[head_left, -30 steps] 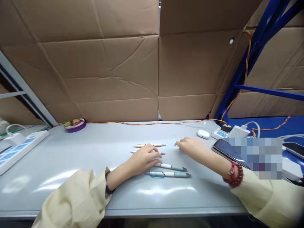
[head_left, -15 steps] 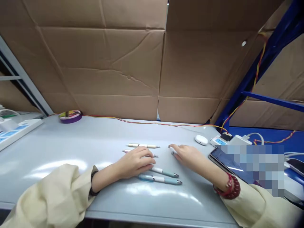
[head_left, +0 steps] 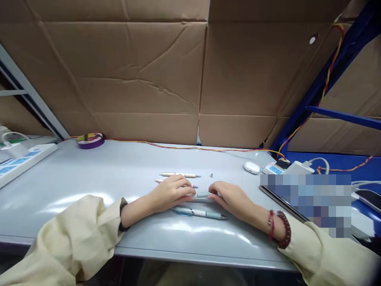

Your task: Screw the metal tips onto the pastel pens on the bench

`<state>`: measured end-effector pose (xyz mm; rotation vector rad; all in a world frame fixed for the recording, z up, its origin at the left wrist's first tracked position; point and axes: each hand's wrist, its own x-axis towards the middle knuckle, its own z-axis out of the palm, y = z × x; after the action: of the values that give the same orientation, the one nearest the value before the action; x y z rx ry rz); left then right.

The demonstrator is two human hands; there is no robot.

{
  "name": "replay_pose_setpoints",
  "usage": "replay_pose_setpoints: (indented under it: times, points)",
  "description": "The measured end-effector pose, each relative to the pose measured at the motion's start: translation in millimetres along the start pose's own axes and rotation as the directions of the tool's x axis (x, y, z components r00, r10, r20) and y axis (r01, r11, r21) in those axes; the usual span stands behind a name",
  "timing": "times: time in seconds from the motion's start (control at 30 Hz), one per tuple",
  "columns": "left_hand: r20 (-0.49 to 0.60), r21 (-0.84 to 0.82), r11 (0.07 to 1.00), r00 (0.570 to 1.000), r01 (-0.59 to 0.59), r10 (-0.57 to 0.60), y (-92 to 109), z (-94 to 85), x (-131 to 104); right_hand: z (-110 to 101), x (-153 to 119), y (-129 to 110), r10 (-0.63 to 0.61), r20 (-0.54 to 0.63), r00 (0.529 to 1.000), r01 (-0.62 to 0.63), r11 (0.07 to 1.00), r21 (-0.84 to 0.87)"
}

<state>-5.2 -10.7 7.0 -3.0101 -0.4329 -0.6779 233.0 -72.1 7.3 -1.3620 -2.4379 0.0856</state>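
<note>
Center of frame, left hand and right hand are gripping opposite ends of a green-white pen, likely steadying it just above the counter, while a blue-white pen is lying nearer the front edge.

A single head-worn view looks forward and down across the grey table from its near edge, facing cardboard.

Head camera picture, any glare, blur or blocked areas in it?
Head view: white glare on the tabletop by the left sleeve and below the nearest pen; right sleeve blurred towards the corner; mosaic block hiding detail.
</note>
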Motion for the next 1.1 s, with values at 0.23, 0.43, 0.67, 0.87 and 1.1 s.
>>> replay_pose_setpoints:
  times: [0.23,0.43,0.67,0.87,1.1]
  points:
    - [-0.089,0.208,0.978,0.996,0.019,-0.001,14,10.8,4,16,3,1,-0.198,-0.378,0.904,0.277,0.947,0.166]
    - [0.008,0.204,0.979,1.0,0.021,-0.023,19,15.3,3,17,4,2,-0.242,-0.307,0.921,0.256,0.967,0.004]
    - [0.09,0.147,0.981,0.986,0.129,-0.144,14,18.8,-4,15,4,1,-0.33,-0.284,0.901,0.336,0.941,-0.026]
    - [0.059,0.193,0.973,0.988,0.127,-0.141,15,19.8,-2,13,6,-1,-0.228,-0.216,0.949,0.212,0.973,-0.095]
    - [0.036,0.158,0.964,0.975,0.213,-0.221,13,19.4,0,11,6,-7,-0.025,-0.193,0.981,0.041,0.996,0.077]
